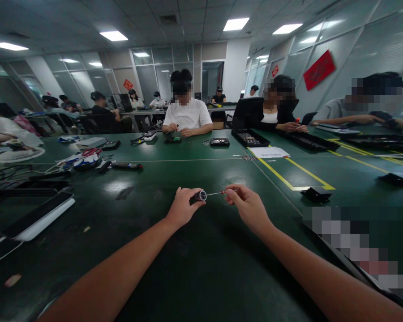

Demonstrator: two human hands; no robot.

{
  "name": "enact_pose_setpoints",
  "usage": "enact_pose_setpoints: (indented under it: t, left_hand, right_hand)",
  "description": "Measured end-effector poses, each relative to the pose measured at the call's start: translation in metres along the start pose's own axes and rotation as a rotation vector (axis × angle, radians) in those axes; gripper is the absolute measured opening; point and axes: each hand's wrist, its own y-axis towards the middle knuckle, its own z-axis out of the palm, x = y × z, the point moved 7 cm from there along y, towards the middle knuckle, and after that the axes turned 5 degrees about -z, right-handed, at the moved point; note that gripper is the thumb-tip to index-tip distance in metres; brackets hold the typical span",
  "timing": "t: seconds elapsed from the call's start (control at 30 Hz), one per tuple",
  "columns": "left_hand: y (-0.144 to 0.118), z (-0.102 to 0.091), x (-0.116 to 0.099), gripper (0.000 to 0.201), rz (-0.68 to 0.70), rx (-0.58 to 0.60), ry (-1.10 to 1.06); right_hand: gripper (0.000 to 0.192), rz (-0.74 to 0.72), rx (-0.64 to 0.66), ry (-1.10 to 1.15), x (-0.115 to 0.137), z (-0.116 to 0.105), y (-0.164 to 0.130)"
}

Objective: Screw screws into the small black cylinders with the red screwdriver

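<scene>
Left hand [183,206] is clamping a small dark cylinder [198,196] over the green table [184,273], its pale-rimmed end facing roughly my way, while the right hand [246,203] is pinching a slim screwdriver [215,193] by its reddish handle [223,192]. Hands are sitting apart with the shaft running nearly level between them, tip pointing left at that rim — can't tell if it's actually touching inside, tbh.
</scene>
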Motion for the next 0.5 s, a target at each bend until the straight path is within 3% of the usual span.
enact_pose_setpoints:
  t: [0.2, 0.5]
  left_hand:
    - [-0.0004, -0.0018, -0.0033, 0.033, 0.004, 0.008, -0.010]
    - [-0.0001, 0.0010, -0.0004, 0.034, 0.000, -0.001, -0.001]
  right_hand:
    - [0.033, -0.022, 0.022, -0.120, 0.0063, -0.0011, -0.0014]
    - [0.030, -0.097, 0.095, -0.061, 0.0114, 0.0079, -0.0084]
